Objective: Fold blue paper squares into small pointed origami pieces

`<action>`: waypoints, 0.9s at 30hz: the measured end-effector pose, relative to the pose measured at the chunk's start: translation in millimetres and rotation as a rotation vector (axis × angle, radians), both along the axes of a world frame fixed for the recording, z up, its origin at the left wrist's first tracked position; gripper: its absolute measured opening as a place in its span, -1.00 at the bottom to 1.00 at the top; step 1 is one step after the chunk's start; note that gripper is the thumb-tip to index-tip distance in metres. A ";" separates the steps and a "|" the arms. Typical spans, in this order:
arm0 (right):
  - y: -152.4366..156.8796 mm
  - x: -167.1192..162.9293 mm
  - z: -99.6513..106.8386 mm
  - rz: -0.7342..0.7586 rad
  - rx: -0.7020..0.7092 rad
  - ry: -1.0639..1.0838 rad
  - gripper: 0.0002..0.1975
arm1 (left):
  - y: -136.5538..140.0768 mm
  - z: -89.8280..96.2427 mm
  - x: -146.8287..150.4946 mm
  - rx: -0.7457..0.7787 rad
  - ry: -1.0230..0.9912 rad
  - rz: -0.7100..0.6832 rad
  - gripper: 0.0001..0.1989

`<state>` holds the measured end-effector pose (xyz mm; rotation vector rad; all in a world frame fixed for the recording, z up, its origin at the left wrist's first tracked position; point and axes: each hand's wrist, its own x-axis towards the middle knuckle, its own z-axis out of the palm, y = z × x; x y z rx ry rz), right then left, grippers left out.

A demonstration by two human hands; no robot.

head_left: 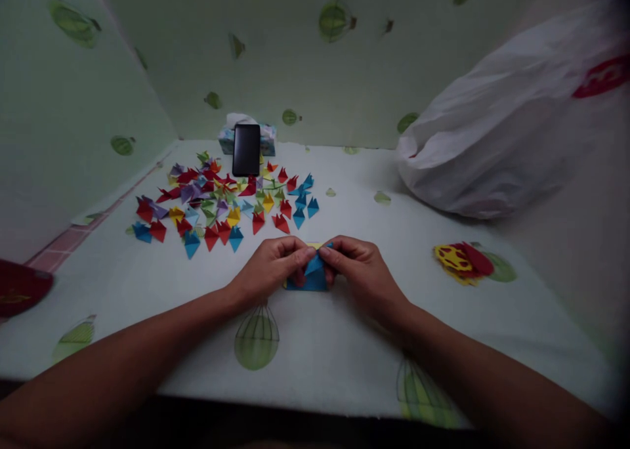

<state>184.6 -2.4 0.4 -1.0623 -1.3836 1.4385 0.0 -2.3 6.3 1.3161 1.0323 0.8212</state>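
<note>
- Left hand (279,263) and right hand (361,268) pinch a small blue paper (315,264) between their fingers, over flat blue paper (314,283) on the worktop (349,383).
- It looks partly folded; many folded pieces (211,237) lie beyond, seemingly finished.

Left hand (270,264) and right hand (363,268), fingers (288,244) curled; thumbs (299,259) nearly meeting (tight pinch, this!); bare forearms (147,344) angled inward.
</note>
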 end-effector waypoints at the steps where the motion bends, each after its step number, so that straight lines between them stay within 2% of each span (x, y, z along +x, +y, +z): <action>1: -0.7 -0.4 0.1 -0.006 0.003 -0.006 -0.75 | -0.5 -0.8 0.4 -0.016 -0.005 -0.007 -0.70; 10: -4.9 -4.1 -6.1 -0.064 0.020 0.110 -0.81 | -2.6 -0.9 3.5 -0.009 -0.064 0.018 -0.78; 16: 0.7 -2.6 -5.3 -0.163 -0.014 0.174 -0.79 | -0.8 -0.2 3.3 -0.041 -0.074 0.051 -0.79; 22: -1.7 -3.7 -4.0 -0.153 -0.001 0.146 -0.80 | -0.7 0.6 3.9 -0.049 -0.065 0.034 -0.65; 27: -1.8 -4.6 -5.0 -0.161 0.002 0.154 -0.81 | -1.8 -0.5 3.9 -0.046 -0.051 0.031 -0.74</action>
